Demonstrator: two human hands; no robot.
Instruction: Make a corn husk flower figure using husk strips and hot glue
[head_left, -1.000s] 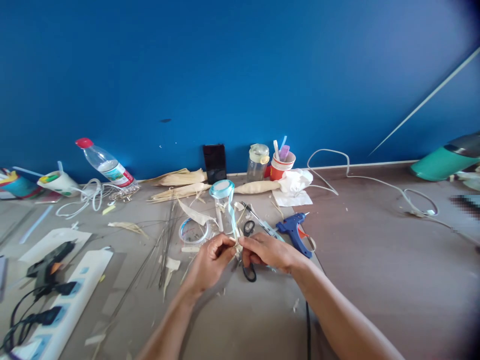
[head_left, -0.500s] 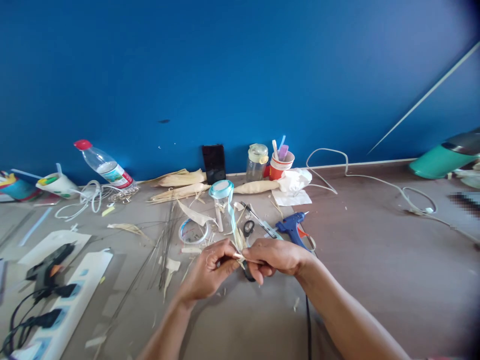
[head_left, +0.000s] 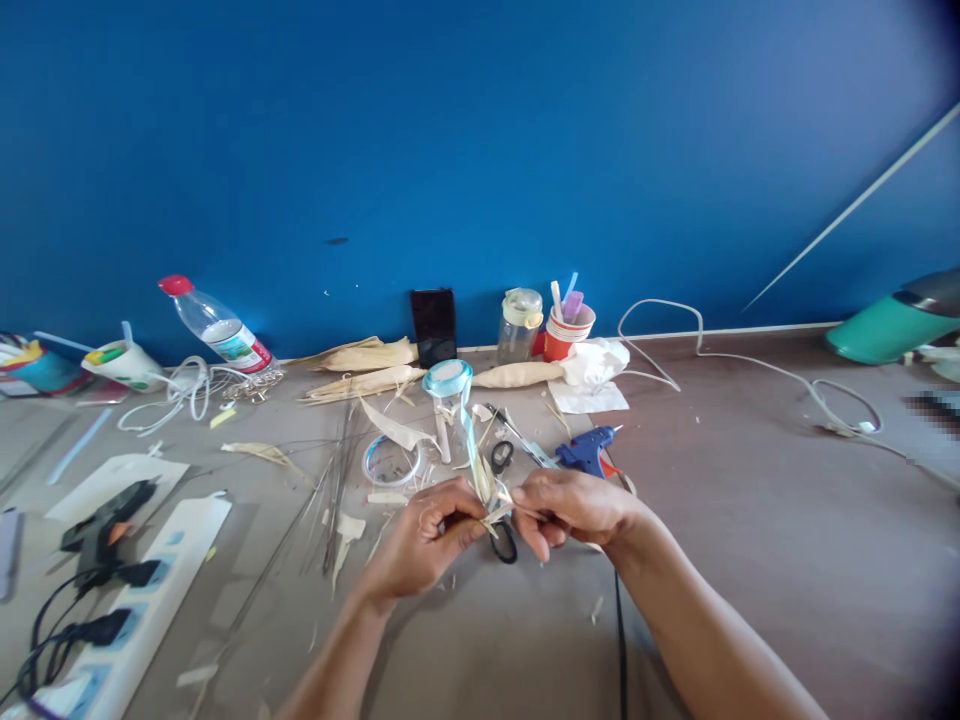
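Note:
Between my two hands is a small pale strip of dried corn husk (head_left: 498, 513). My left hand (head_left: 435, 530) pinches its left end between thumb and forefinger. My right hand (head_left: 574, 508) is closed with its fingertips at the strip's right side. Just below the strip lie black-handled scissors (head_left: 504, 545), partly covered by the hands. Behind the fingers, a roll of light blue ribbon (head_left: 447, 378) stands with its tail hanging toward the husk pieces. A blue glue gun (head_left: 588, 452) rests beyond my right hand.
Husk bundles (head_left: 364, 354), a phone (head_left: 434, 328), a clear jar (head_left: 519, 325) and paper cups (head_left: 568, 333) line the wall. Thin wires (head_left: 330, 490) and a tape roll (head_left: 391, 460) lie left of centre. A power strip (head_left: 161, 580) and a black glue gun (head_left: 112, 525) occupy the left.
My right hand has moved slightly right, away from my left, and more of the pale strip shows between them. The whole view has shifted a little.

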